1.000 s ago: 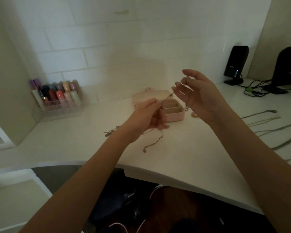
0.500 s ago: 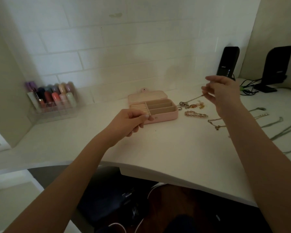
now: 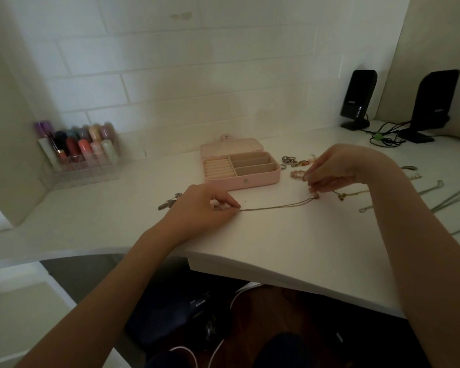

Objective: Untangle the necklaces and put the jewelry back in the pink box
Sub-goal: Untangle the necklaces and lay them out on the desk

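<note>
The pink box (image 3: 252, 181) stands open on the white desk, its compartments showing no jewelry. A thin necklace (image 3: 276, 207) lies stretched across the desk in front of it. My left hand (image 3: 199, 208) pinches the chain's left end against the desk. My right hand (image 3: 337, 168) pinches its right end near a small pendant (image 3: 314, 197). Rings and earrings (image 3: 292, 162) and a beaded bracelet (image 3: 297, 174) lie right of the box. Another chain (image 3: 169, 201) lies behind my left hand.
Several more necklaces (image 3: 449, 197) lie stretched out on the desk (image 3: 290, 240) at the right. A clear organizer of lipsticks (image 3: 80, 152) stands at the back left. Two black speakers (image 3: 359, 96) with cables stand at the back right.
Both hands have come down from the air to the desk, drawing the necklace out straight between them. The camera view has tilted slightly.
</note>
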A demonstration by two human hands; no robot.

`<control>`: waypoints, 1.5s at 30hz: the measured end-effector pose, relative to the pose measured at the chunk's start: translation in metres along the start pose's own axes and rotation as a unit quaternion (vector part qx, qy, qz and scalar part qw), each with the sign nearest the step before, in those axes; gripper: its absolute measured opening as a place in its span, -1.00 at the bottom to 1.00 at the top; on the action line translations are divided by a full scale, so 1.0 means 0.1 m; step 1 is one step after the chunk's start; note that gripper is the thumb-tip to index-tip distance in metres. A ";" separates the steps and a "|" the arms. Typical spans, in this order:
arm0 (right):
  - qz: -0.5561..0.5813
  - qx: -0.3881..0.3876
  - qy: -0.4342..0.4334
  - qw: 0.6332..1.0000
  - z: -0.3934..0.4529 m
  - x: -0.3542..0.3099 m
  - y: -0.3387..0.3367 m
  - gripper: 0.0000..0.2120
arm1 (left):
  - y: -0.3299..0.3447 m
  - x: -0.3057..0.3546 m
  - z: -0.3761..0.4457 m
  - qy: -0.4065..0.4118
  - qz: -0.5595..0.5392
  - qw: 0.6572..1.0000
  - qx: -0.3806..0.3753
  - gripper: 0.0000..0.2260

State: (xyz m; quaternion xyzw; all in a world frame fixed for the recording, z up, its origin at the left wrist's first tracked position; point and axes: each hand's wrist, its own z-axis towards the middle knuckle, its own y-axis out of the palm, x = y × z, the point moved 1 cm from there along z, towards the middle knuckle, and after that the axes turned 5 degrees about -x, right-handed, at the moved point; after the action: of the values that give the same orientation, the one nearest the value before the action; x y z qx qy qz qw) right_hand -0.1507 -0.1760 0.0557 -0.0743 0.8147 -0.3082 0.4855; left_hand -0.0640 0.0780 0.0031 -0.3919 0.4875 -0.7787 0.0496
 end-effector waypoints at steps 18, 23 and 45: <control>-0.185 0.055 -0.359 0.913 -0.04 -0.47 1.15 -0.96 | -0.51 -0.83 -0.29 -0.108 0.131 0.972 0.163 -0.88; -0.236 -0.017 -0.356 0.904 -0.03 -0.39 1.25 -0.79 | -0.54 -0.94 -0.31 -0.136 0.144 0.959 0.201 -0.91; -0.368 0.056 -0.356 0.857 0.12 -0.29 1.20 -0.63 | -0.43 -0.57 -0.43 -0.027 0.071 0.988 0.132 -0.83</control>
State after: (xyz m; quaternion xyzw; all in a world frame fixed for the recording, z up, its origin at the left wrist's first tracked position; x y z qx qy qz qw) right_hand -0.1046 -0.0734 0.0045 -0.4460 0.4806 -0.4618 0.5974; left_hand -0.0396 0.1572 -0.0044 -0.3676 0.4056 -0.8197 0.1688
